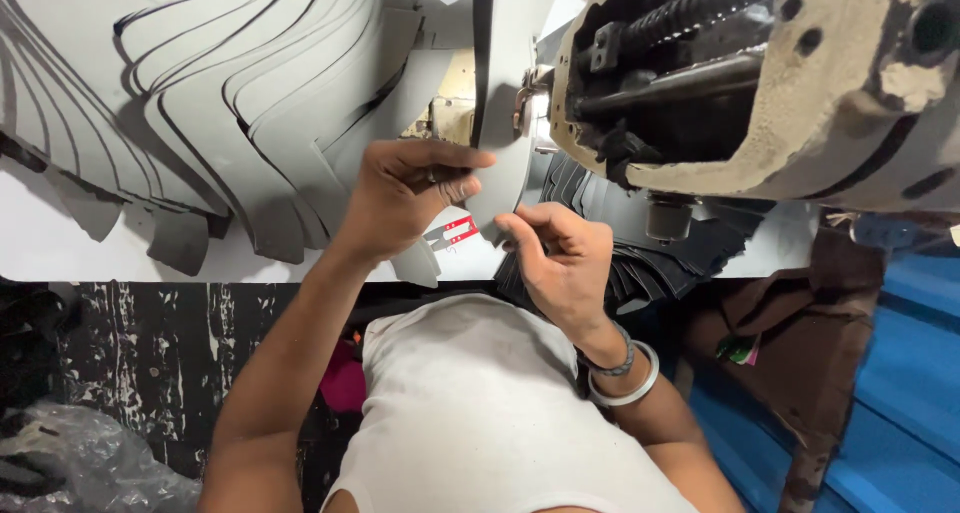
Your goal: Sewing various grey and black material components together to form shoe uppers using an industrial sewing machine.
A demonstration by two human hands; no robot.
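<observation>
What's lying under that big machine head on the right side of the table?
Under the machine head lies a fanned stack of dark cut pieces on the white table. The right hand covers the stack's near left edge, and the machine hides how far the pieces reach beneath it.

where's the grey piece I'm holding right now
In the head view, the grey piece stands upright at top centre, gripped by the left hand and right hand, against the machine.
</observation>
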